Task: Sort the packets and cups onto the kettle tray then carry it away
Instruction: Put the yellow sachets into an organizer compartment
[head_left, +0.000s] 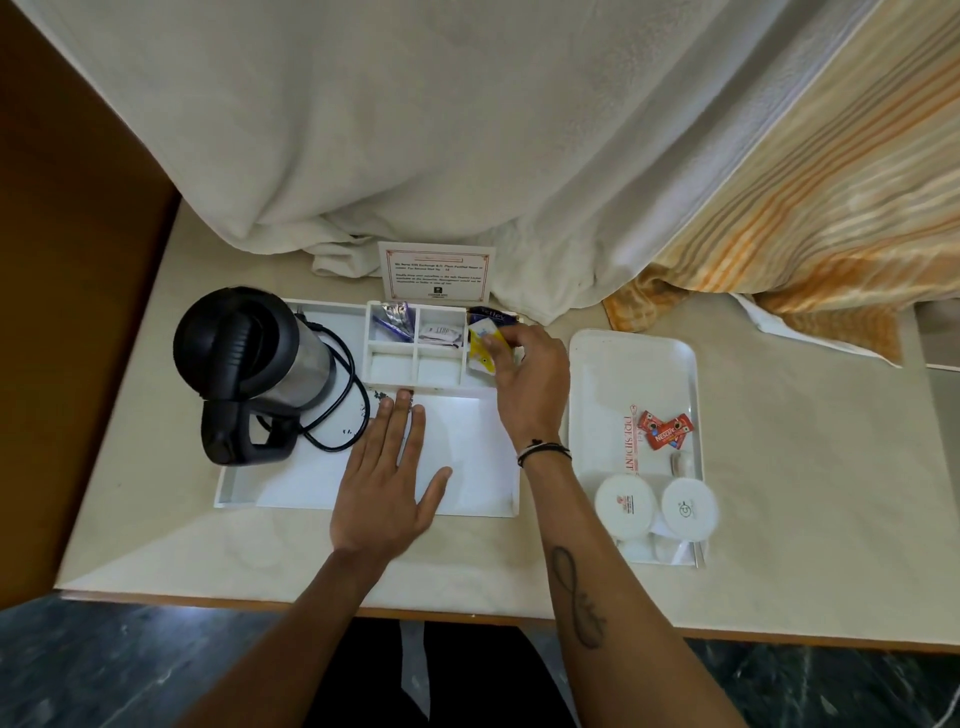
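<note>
A white kettle tray (291, 486) lies on the table with a black and steel kettle (254, 364) at its left end. At the tray's back is a divider box (415, 358) holding purple and white packets. My left hand (387, 478) rests flat and open on the tray's bare floor. My right hand (524, 384) is over the box's right compartment, its fingers closed on yellow and white packets (483, 345). A second white tray (602, 384) to the right holds red coffee packets (666, 428) and two upturned white cups (657, 506).
A printed card (435, 273) stands behind the divider box. White and striped orange curtains (571, 156) drape onto the table's back edge. A wooden panel (67, 312) borders the left side. The table's front edge (467, 616) runs just in front of me.
</note>
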